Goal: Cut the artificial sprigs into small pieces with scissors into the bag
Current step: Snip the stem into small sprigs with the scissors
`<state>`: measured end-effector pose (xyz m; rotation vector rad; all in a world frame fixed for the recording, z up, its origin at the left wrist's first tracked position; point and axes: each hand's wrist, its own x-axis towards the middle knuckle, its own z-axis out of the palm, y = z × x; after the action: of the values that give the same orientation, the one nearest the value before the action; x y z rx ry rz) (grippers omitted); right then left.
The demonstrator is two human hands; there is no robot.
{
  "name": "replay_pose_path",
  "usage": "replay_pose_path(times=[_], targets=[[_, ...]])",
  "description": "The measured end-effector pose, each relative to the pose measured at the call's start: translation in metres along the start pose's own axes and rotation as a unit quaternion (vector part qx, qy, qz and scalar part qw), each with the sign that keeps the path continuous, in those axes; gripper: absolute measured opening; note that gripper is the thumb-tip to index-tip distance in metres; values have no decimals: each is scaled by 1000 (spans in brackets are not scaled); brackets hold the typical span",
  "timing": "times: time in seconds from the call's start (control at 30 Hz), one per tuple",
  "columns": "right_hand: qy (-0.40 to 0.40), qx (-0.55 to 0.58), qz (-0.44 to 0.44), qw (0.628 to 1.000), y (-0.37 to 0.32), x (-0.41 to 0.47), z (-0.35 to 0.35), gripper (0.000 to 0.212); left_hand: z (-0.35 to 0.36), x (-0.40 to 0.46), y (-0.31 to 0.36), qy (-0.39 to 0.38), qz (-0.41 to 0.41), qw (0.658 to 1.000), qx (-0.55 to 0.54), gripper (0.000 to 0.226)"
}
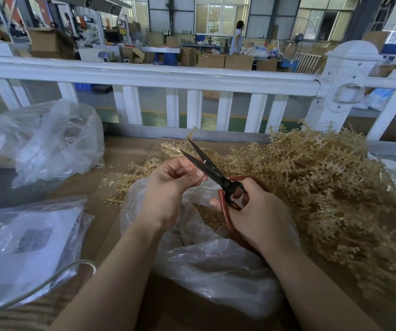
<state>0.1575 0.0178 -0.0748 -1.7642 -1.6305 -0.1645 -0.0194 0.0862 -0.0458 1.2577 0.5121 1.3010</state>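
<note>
The grip of the right hand point(259, 206) is wrapped around the red handles of the scissors point(212, 172), fingers curled through and over the loops, with the dark blades parted in a narrow V above the bag point(206, 254). The left hand point(170, 185) is curled, thumb and fingertips pinched together against the lower blade; a tiny pale stub shows just at the blades, but whether the fingers actually hold a sprig is too small to tell. Both hands hover directly over the mouth of the bag, a placement that looks chosen so each snipped bit drops straight in; a layer of tan cut pieces point(207, 217) already lies inside it. The large heap of uncut tan sprigs point(323, 187) sits just to the right of the bag and behind it, within easy reach of either hand, on the cardboard-covered table point(111, 161). To the left of the bag lie two more clear plastic bags point(46, 139), one crumpled farther back and one flat nearer the person holding white sheets. A white railing point(144, 75) runs behind the bag, with a warehouse floor beyond. With so much of the pile uncut, the work appears far from done.
</note>
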Motion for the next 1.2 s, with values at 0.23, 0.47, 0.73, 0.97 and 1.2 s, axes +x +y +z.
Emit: replay_pose_path(times=[0.23,0.47,0.73,0.97,1.2], targets=[[-2,-7,-1,1000,0,-1,-1,61,3,-1,1,3,1,1000,-2,31],[-9,8,6,1000,-3,-1,-4,57,1,0,2,-17,4,1000,-12,10],[-11,17,9,1000,-6,-1,-7,71,4,0,5,28,-99,987,-127,22],[-18,35,0,999,-9,-1,-8,83,3,-1,7,65,-114,984,-124,7],[-10,46,-5,999,-10,-2,-8,73,2,-2,8,72,-130,979,-142,10]])
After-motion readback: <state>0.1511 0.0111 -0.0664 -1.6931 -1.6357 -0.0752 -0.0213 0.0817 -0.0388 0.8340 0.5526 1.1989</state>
